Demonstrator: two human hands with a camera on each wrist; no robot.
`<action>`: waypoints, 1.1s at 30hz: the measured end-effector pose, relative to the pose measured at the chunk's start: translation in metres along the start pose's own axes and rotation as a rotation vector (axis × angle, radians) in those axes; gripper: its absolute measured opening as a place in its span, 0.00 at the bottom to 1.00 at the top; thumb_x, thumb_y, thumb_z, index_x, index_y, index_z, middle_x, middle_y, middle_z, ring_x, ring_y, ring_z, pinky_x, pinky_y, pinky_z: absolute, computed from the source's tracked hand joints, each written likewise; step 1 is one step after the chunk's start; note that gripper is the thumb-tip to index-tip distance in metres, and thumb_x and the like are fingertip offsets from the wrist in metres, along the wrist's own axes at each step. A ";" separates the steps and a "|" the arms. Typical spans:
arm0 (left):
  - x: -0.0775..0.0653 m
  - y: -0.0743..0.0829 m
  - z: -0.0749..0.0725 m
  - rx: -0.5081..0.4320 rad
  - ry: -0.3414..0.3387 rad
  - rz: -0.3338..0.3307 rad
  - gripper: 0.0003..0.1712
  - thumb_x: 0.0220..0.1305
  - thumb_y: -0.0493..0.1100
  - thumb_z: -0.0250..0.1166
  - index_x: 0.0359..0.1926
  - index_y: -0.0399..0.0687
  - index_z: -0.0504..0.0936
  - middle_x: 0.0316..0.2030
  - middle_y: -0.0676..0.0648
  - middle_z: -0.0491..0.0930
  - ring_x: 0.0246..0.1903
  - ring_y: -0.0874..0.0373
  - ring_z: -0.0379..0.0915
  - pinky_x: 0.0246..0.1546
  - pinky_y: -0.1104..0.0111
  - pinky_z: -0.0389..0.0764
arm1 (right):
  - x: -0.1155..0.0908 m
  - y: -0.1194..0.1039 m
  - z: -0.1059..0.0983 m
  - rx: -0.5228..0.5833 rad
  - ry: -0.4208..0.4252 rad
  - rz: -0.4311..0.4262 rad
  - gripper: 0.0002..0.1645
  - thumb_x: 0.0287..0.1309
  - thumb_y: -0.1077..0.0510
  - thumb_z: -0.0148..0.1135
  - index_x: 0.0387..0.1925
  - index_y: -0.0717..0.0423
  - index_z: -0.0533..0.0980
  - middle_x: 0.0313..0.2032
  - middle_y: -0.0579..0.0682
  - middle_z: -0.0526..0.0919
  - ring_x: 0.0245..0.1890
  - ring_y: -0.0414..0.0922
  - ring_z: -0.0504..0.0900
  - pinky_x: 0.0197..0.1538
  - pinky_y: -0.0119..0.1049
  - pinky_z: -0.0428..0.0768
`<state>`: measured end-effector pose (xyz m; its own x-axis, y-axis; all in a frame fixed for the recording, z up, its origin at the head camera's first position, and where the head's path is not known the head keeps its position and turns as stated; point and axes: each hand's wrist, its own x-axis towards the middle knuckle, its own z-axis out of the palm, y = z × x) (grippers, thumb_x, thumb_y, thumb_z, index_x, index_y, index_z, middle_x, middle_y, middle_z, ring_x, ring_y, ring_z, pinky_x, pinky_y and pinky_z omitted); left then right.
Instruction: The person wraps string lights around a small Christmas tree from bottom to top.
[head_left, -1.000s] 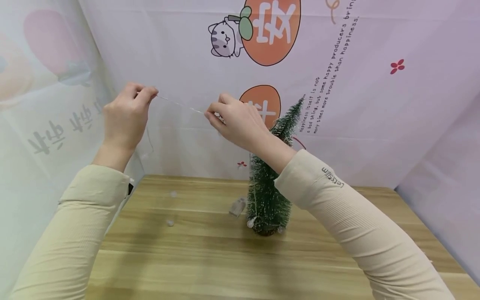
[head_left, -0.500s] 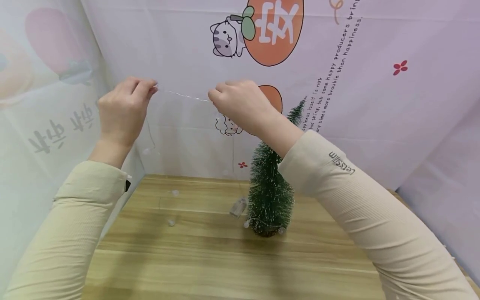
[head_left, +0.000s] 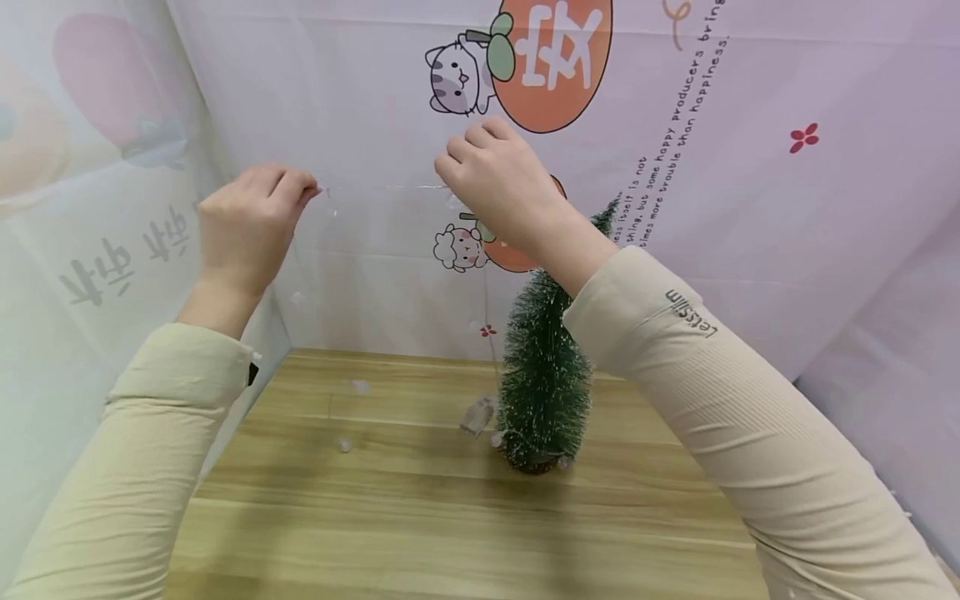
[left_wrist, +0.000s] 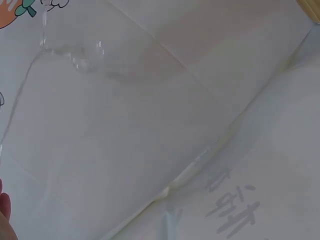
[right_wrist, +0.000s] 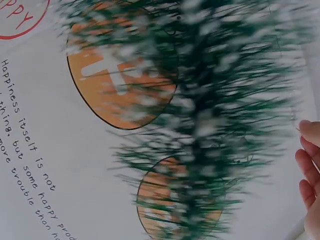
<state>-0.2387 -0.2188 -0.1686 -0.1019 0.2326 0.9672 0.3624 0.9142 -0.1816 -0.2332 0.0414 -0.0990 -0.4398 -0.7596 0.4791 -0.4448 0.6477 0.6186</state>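
A thin string of fairy lights (head_left: 408, 186) with small clear bulbs spans the gap between my two hands. My left hand (head_left: 251, 221) pinches it between thumb and fingertips at the left, and more of the wire hangs below toward the table. Higher up and to the right, my right hand (head_left: 504, 179) grips the other end of this stretch; its fingertips are mostly hidden in the head view. In the right wrist view, thumb and finger of the right hand (right_wrist: 311, 172) meet on the wire. A small green Christmas tree (head_left: 543, 367) stands upright below the right forearm, with wire around its base.
A small clear-grey box (head_left: 477, 415) lies just left of the tree, a wire rising from it. Loose bulbs (head_left: 345, 445) rest on the wooden table (head_left: 420, 533) at the left. Printed cloth (head_left: 375, 308) hangs behind and along both sides.
My right hand has risen and shifted slightly right, stretching the span of wire wider and more level. My left hand rose a little, then came back down. The tree stays in place.
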 end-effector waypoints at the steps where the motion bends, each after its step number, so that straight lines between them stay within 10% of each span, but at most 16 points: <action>1: -0.001 -0.001 0.000 0.000 -0.001 0.001 0.12 0.66 0.45 0.59 0.31 0.41 0.81 0.27 0.42 0.82 0.24 0.43 0.77 0.17 0.55 0.72 | 0.000 0.001 0.000 0.009 -0.003 0.002 0.14 0.64 0.72 0.47 0.45 0.60 0.75 0.39 0.54 0.81 0.44 0.52 0.77 0.54 0.40 0.72; 13: -0.013 -0.005 -0.006 0.005 -0.085 -0.020 0.12 0.70 0.43 0.55 0.36 0.39 0.80 0.26 0.40 0.83 0.20 0.41 0.76 0.15 0.55 0.71 | 0.004 0.001 0.007 0.343 -0.102 0.169 0.12 0.66 0.68 0.47 0.47 0.57 0.74 0.43 0.52 0.81 0.36 0.52 0.79 0.35 0.41 0.78; 21: -0.009 -0.002 -0.003 -0.005 -0.049 -0.039 0.13 0.70 0.45 0.55 0.35 0.42 0.82 0.25 0.41 0.82 0.19 0.41 0.75 0.14 0.56 0.68 | 0.007 -0.003 0.008 0.608 -0.174 0.345 0.22 0.68 0.68 0.40 0.53 0.52 0.77 0.54 0.49 0.82 0.52 0.48 0.81 0.50 0.39 0.80; 33: -0.008 -0.003 -0.003 0.006 -0.053 -0.031 0.12 0.69 0.44 0.56 0.34 0.42 0.82 0.26 0.41 0.82 0.19 0.41 0.75 0.14 0.55 0.69 | 0.008 -0.010 0.012 0.645 -0.156 0.350 0.22 0.66 0.68 0.39 0.51 0.55 0.78 0.49 0.52 0.82 0.52 0.51 0.78 0.49 0.38 0.79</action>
<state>-0.2360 -0.2242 -0.1755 -0.1619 0.2208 0.9618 0.3526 0.9233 -0.1526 -0.2412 0.0293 -0.1089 -0.7240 -0.5165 0.4571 -0.6062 0.7927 -0.0645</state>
